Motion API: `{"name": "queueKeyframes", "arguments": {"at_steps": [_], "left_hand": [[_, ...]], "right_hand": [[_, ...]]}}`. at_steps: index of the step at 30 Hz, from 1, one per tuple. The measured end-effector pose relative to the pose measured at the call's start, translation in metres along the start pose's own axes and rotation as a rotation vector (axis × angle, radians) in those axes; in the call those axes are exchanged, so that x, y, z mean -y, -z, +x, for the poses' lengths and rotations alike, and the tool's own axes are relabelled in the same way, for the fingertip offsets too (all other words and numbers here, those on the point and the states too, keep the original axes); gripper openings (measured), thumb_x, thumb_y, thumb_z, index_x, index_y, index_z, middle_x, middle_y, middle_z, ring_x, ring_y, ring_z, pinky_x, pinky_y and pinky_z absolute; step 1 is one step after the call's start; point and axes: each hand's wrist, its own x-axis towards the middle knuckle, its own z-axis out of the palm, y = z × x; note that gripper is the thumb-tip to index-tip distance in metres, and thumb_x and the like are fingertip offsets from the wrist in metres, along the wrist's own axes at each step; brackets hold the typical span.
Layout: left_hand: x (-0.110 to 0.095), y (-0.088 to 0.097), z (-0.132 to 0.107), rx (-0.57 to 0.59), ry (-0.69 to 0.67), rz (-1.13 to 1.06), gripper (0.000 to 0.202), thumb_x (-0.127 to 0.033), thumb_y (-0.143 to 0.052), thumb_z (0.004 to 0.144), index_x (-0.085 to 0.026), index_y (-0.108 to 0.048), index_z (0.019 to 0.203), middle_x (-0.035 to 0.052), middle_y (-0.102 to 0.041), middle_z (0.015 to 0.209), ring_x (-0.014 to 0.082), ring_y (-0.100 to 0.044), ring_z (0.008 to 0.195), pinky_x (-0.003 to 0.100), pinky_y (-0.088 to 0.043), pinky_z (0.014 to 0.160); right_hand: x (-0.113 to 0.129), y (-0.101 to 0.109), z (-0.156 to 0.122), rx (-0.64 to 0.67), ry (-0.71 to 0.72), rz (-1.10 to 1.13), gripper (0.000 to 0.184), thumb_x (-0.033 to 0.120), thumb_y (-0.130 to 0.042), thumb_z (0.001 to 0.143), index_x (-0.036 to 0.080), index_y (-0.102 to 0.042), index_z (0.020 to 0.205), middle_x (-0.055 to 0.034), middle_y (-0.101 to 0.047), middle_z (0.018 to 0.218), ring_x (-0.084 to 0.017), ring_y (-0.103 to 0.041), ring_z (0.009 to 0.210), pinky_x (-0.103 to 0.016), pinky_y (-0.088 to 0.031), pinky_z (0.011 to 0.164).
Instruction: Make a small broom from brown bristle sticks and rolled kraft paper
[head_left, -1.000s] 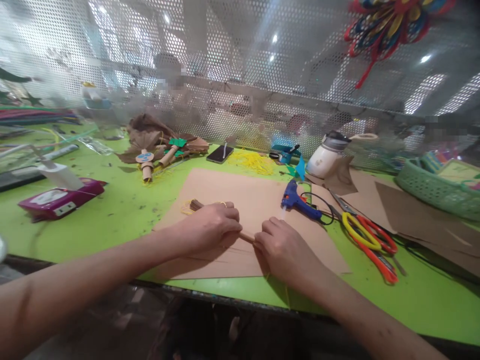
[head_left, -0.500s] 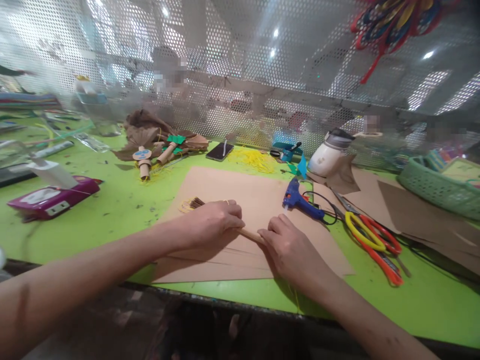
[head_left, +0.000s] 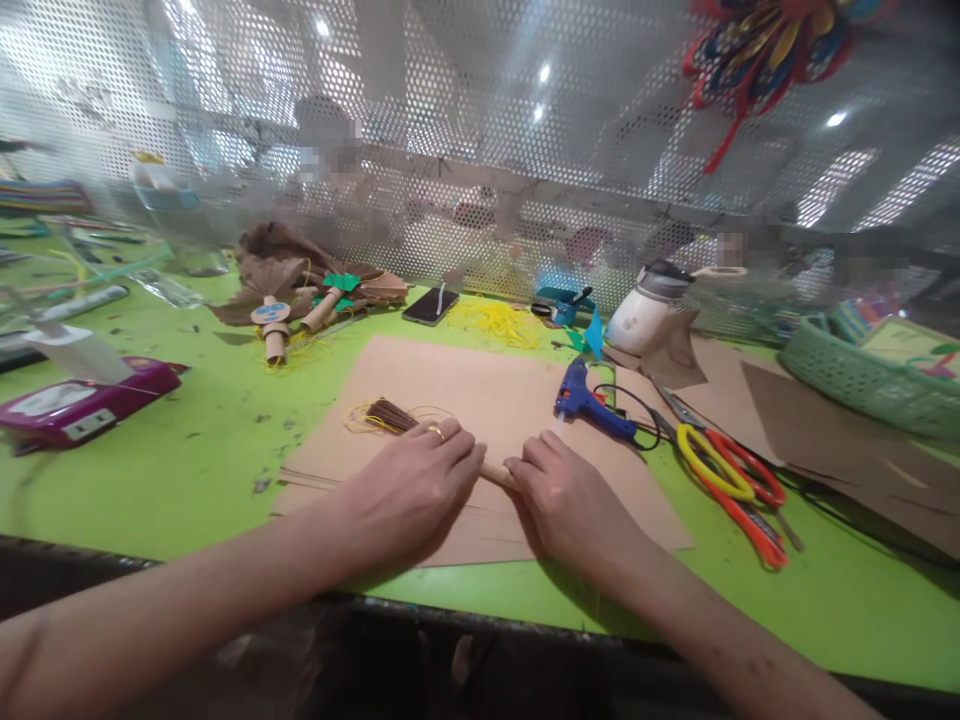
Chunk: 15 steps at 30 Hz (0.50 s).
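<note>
Both my hands rest on a brown cardboard sheet (head_left: 487, 390) on the green table. My left hand (head_left: 409, 485), a ring on one finger, is closed over a small paper broom whose brown fringed end (head_left: 388, 414) sticks out beyond the fingers, with thin yellow thread around it. A short stretch of its rolled tan handle (head_left: 495, 472) shows between the hands. My right hand (head_left: 562, 500) is closed on the handle's other end. A blue hot glue gun (head_left: 589, 402) lies just beyond my right hand.
Yellow and orange scissors (head_left: 724, 475) lie right of the glue gun. Finished paper brooms (head_left: 300, 305), a phone (head_left: 429, 305), yellow strands (head_left: 501, 322), a white jug (head_left: 645, 312), a green basket (head_left: 862, 385), a magenta box (head_left: 75, 405). A perforated metal screen stands behind.
My hands and the broom have slid slightly nearer to me on the cardboard. More of the fringed end and the yellow thread now shows beyond my left fingers.
</note>
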Motion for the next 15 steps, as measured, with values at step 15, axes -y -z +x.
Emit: {"name": "queueKeyframes", "arguments": {"at_steps": [15], "left_hand": [[-0.015, -0.014, -0.012, -0.029, 0.088, -0.064, 0.043, -0.028, -0.039, 0.095, -0.007, -0.043, 0.132, 0.0195, -0.049, 0.137, 0.0299, -0.044, 0.128, 0.044, -0.036, 0.108]], "right_hand": [[0.000, -0.003, 0.001, -0.015, -0.027, 0.012, 0.020, 0.008, -0.047, 0.090, 0.016, -0.057, 0.075, -0.0052, -0.052, 0.077, -0.020, -0.043, 0.076, -0.032, -0.034, 0.067]]}}
